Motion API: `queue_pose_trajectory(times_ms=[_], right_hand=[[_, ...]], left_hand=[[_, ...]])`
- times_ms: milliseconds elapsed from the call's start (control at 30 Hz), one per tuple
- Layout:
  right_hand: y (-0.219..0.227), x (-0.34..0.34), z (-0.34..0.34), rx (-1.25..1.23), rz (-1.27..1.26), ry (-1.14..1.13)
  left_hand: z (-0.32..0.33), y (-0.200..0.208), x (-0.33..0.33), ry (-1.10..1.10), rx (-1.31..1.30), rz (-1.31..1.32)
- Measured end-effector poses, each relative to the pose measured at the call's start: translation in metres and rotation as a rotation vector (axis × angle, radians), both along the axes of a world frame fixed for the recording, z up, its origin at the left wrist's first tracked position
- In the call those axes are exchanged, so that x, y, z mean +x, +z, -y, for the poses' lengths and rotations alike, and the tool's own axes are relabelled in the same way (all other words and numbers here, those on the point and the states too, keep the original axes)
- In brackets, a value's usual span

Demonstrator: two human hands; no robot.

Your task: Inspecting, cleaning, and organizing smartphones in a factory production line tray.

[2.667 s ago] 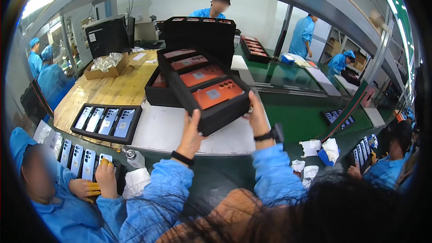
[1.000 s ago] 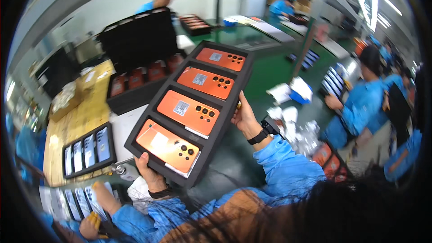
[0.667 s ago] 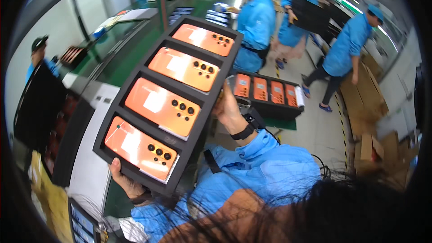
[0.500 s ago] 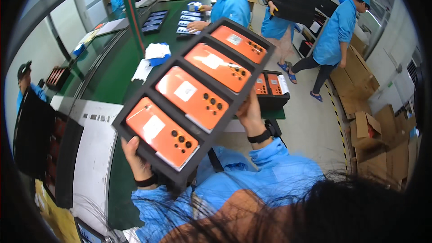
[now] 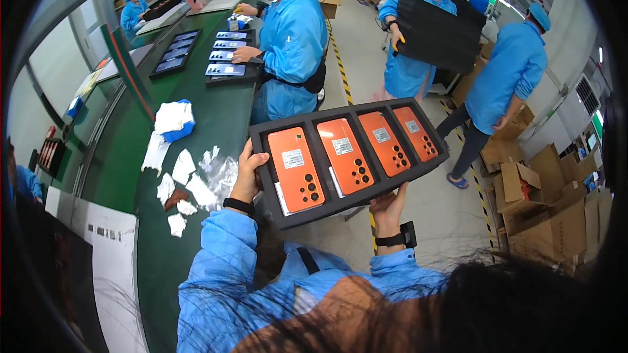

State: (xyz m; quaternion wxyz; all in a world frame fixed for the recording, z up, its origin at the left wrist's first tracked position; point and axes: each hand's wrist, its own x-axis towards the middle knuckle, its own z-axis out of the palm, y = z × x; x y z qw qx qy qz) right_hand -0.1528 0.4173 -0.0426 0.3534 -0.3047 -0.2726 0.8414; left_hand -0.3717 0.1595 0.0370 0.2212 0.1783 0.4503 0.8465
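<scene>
A long black foam tray (image 5: 356,199) is held up in front of me, tilted so its top faces me. In its slots lies a row of orange phones (image 5: 345,153), backs up, with white labels and dark camera lenses. My left hand (image 5: 247,175) grips the tray's left end, thumb over the rim. Under the near edge, toward the right, my right hand (image 5: 388,209) supports it; most of those fingers are hidden beneath. The tray is over the aisle, just right of the green bench (image 5: 154,216).
Torn white paper (image 5: 203,191), clear plastic (image 5: 221,173) and a blue box (image 5: 178,127) lie on the bench. A co-worker (image 5: 288,39) handles trayed phones (image 5: 227,55) ahead. Another carries a black board (image 5: 439,36); a third person (image 5: 500,78) stands right, near cardboard boxes (image 5: 523,186).
The tray has swung clockwise and shifted right, from steeply slanted to nearly level across my view. My view has turned, showing more of the aisle. Both hands still hold the tray.
</scene>
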Motion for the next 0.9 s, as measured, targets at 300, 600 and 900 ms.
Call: queue_pose_trajectory(times_ms=[300, 600, 900], right_hand=[[-0.044, -0.06, -0.001, -0.138, 0.022, 0.007], [-0.064, -0.072, -0.002, -0.135, 0.093, 0.142], [-0.054, -0.066, -0.003, -0.078, 0.184, 0.225]], left_hand=[[-0.039, -0.017, -0.096, -0.053, -0.101, 0.089], [-0.046, -0.053, -0.116, 0.002, -0.133, 0.278], [-0.048, -0.046, -0.12, 0.058, -0.303, 0.224]])
